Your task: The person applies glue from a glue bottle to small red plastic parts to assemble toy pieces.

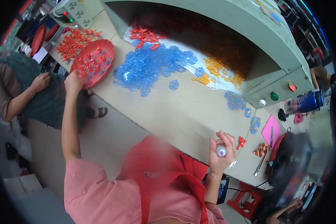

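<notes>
Here, the left hand (74, 81) grips a red tray (96, 77), upper left; the right hand (227, 145) clasps a bottle (221, 151), lower right.

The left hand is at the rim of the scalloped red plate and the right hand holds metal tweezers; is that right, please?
Not quite: in the head view, the right hand holds a small whitish bottle, not metal tweezers. The left hand is indeed at the rim of the scalloped red plate.

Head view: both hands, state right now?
Left hand: closed on the rim of the red plate.
Right hand: closed around a small whitish bottle.
</notes>
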Motion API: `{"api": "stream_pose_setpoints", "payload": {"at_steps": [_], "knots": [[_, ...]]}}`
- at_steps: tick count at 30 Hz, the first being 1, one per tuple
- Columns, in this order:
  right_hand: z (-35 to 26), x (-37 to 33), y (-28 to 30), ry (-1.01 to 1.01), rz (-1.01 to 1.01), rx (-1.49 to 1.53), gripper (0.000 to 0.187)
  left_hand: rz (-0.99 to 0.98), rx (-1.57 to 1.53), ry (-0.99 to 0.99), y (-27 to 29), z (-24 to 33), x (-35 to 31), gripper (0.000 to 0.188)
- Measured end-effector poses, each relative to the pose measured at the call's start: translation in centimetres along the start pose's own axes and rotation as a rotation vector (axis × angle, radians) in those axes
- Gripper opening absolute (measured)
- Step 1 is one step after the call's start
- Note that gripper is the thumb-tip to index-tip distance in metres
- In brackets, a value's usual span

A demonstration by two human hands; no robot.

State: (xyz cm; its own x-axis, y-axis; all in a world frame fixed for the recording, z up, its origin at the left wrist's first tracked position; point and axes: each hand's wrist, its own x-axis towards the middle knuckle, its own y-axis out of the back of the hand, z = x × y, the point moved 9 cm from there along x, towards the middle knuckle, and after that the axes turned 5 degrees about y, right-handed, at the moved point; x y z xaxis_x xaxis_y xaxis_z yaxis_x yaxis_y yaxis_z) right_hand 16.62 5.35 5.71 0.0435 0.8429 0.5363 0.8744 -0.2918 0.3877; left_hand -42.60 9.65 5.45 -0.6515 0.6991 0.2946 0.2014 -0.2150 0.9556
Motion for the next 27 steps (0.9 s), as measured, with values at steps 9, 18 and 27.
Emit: {"api": "stream_pose_setpoints", "payload": {"at_steps": [9, 18, 27], "knots": [[0.6, 0.1, 0.3, -0.048, 0.013, 0.062, 0.035, 0.127, -0.587, -0.744, 7.0, 29.1, -4.7, 0.022], [2.7, -2.4, 5.2, -0.172, 0.112, -0.040, 0.035, 0.121, 0.073, -1.132, -4.2, 40.1, 1.5, 0.031], [4.6, -2.5, 4.4, -0.417, 0.130, 0.177, 0.049, -1.010, -1.738, -0.339, 3.7, 38.0, -9.7, 0.032]]}}
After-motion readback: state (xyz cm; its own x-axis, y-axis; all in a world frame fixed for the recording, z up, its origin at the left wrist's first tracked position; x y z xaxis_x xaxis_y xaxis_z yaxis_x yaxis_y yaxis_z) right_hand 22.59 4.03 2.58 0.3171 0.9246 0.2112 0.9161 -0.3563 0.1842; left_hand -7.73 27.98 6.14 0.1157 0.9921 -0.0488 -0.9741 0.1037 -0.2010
